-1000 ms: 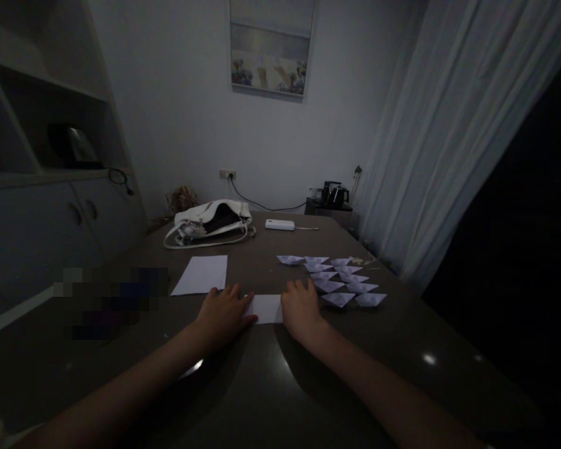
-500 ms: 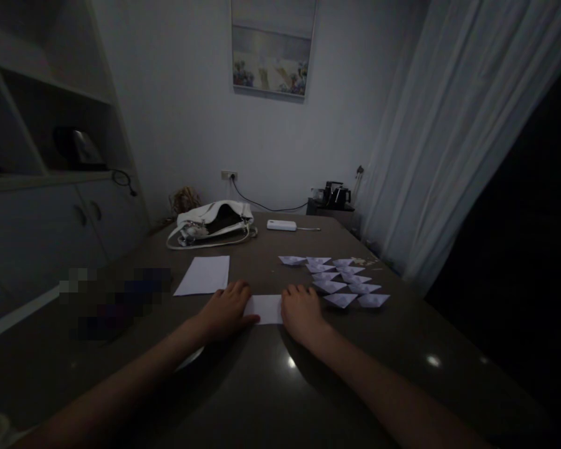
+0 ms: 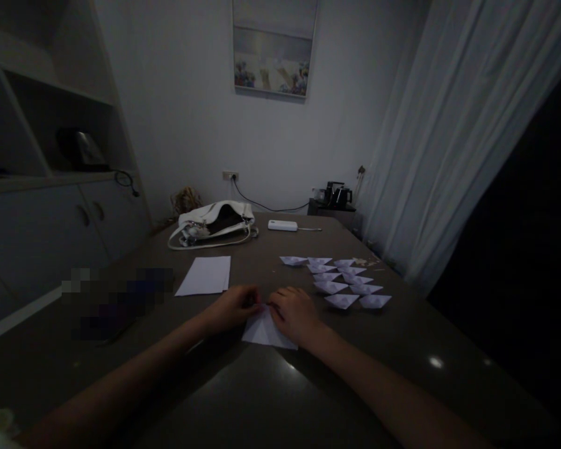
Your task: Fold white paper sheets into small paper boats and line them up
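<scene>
A white sheet of paper with slanting creases lies partly under my fingers at the middle of the table. My left hand pinches its upper left part, fingers curled. At the upper right of the sheet, my right hand is closed on the paper, fingertips close to those of the left. The paper's far edge is hidden by both hands. Beyond my left hand lies a stack of white paper. Several folded paper boats stand in rows beyond my right hand.
On the dark table, a white handbag and a white power bank with a short cable lie toward the far end. Small pale scraps lie by the boats. A blurred-out dark patch covers something at left.
The paper was a flat rectangular strip between spread hands; now a wider, creased sheet shows nearer to me. Both hands have drawn together, with fingers pinched at its far side.
</scene>
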A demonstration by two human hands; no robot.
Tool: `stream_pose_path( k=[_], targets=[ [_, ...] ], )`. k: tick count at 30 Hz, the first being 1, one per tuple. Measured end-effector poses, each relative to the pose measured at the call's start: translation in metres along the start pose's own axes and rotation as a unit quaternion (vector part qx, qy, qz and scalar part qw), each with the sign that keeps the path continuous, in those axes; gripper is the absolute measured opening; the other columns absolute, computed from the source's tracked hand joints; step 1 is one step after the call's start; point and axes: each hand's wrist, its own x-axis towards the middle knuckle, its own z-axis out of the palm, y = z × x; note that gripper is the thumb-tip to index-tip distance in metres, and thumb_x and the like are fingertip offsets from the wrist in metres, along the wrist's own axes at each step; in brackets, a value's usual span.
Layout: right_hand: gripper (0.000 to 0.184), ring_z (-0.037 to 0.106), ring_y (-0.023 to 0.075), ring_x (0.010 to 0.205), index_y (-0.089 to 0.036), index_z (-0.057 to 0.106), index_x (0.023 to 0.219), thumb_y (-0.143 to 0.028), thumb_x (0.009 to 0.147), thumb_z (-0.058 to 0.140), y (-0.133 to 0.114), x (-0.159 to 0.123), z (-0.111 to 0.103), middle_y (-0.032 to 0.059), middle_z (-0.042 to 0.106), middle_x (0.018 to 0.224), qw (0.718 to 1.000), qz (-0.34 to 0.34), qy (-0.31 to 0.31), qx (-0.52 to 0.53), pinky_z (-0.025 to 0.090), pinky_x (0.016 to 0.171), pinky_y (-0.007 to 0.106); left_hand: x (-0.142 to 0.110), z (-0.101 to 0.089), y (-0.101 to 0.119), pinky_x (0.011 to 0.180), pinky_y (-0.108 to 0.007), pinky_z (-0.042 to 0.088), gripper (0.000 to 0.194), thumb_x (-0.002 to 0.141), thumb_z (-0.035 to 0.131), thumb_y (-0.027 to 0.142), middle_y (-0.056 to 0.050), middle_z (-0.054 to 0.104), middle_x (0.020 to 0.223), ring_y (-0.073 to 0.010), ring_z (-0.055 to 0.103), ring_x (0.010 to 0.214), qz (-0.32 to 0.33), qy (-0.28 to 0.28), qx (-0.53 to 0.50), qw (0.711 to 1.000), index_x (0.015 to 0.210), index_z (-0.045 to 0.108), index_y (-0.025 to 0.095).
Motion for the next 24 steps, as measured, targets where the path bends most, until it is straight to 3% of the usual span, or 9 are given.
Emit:
stream_pose_path(
  k=[7,12,16,21,24],
  targets=[
    [0.012,0.059,0.0157,0.081,-0.019,0.064,0.083,-0.019,0.079,0.053,-0.0009,0.002,0.0037,0.0024,0.067,0.083,0.99,0.04,0.054,0.12,0.037,0.069,0.024,-0.0003,0.0027,0.007,0.063,-0.025,0.041,0.017,0.084,0.053,0.031,-0.002,0.064,0.077,-0.0168,0.058,0.072,0.019,0.019,-0.033,0.999,0.084,0.061,0.016],
    [0.014,0.059,0.0131,0.066,-0.019,0.065,0.084,-0.019,0.077,0.053,0.0016,0.0023,0.0084,0.0018,0.067,0.076,0.983,0.073,0.019,0.17,0.034,0.058,0.022,0.0,-0.0005,0.0074,0.071,-0.027,0.041,0.01,0.084,0.055,0.024,-0.003,0.063,0.081,-0.0183,0.057,0.079,0.06,0.048,0.045,0.996,0.083,0.062,0.017],
    [0.011,0.059,0.0134,0.066,-0.019,0.065,0.081,-0.019,0.076,0.056,0.0037,0.001,0.0098,0.0015,0.067,0.075,0.985,0.048,-0.012,0.168,0.033,0.056,0.022,0.0014,0.0009,0.006,0.074,-0.026,0.041,0.008,0.08,0.056,0.013,-0.003,0.063,0.082,-0.0177,0.057,0.081,0.109,0.007,0.069,0.992,0.079,0.063,0.018],
    [0.008,0.059,0.0147,0.076,-0.019,0.063,0.084,-0.021,0.077,0.059,0.0057,0.0,0.0083,0.001,0.066,0.079,0.991,0.021,-0.001,0.131,0.034,0.063,0.023,0.0027,0.0037,0.0006,0.061,-0.023,0.039,0.008,0.077,0.063,0.022,-0.004,0.06,0.081,-0.0162,0.055,0.071,0.062,0.031,0.068,0.995,0.079,0.059,0.015],
    [0.007,0.058,0.0148,0.079,-0.02,0.062,0.086,-0.021,0.08,0.059,0.0077,0.0007,0.0097,0.0007,0.066,0.08,0.993,0.007,0.0,0.116,0.035,0.065,0.023,0.0008,-0.0003,0.0011,0.057,-0.023,0.037,0.017,0.079,0.062,0.031,-0.002,0.061,0.07,-0.0159,0.055,0.065,0.032,-0.031,0.051,0.998,0.077,0.062,0.015]
  ],
)
